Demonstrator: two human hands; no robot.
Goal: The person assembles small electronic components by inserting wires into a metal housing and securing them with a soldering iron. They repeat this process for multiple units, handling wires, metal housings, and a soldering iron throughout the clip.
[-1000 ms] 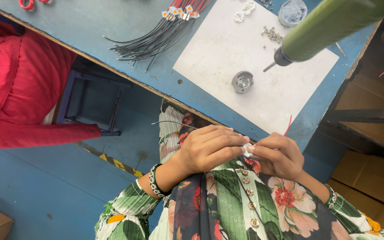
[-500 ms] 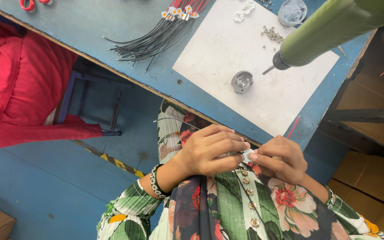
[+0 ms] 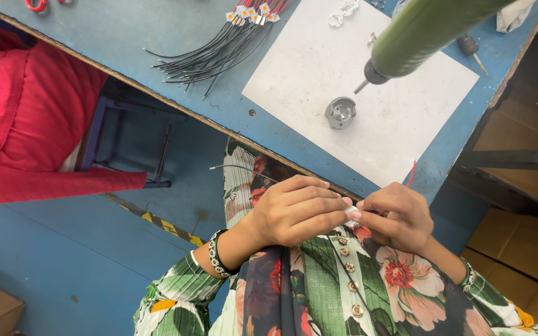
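Close against the body, below the blue surface's (image 3: pixel 157 43) near edge, the left hand (image 3: pixel 297 211) and right hand (image 3: pixel 393 218) meet, fingers (image 3: pixel 325 202) of both pinched shut on a small white part (image 3: pixel 350 216) between their tips. Above lie a white sheet (image 3: pixel 319 68), a round grey metal piece (image 3: pixel 340 113) and black wires (image 3: pixel 213 53). Open floor (image 3: pixel 63 249) spreads at left, and brown cartons (image 3: pixel 518 274) sit at right.
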